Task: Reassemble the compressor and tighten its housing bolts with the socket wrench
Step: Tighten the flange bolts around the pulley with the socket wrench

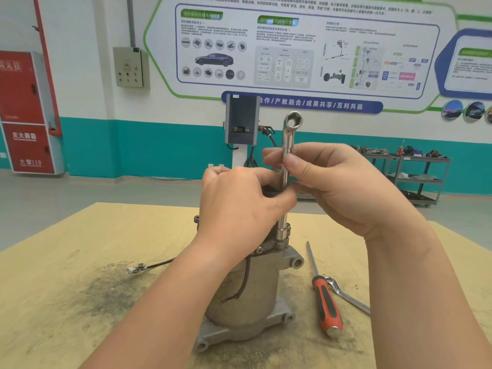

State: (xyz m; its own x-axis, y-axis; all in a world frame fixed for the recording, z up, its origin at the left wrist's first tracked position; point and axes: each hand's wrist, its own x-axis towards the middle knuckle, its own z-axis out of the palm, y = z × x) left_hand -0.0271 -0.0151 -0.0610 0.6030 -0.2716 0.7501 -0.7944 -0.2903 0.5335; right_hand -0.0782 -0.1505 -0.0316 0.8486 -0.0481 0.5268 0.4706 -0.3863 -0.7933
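Now both hands [287,187] grip upright wrench [287,155].

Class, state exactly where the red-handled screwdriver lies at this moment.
In the head view the screwdriver lies flat on the table, right of the compressor, its handle toward the viewer and beside a flat wrench.

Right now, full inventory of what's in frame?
compressor: 1, grey metal, upright at table centre
socket wrench: 1, silver, upright on compressor top
screwdriver: 1, red and black handle, table, right of compressor
flat wrench: 1, silver, partly under screwdriver
connector lead: 1, black wire, white plug, left of compressor
table: 1, tan, stained
left hand: grip on wrench shaft, lower
right hand: grip on wrench shaft, upper
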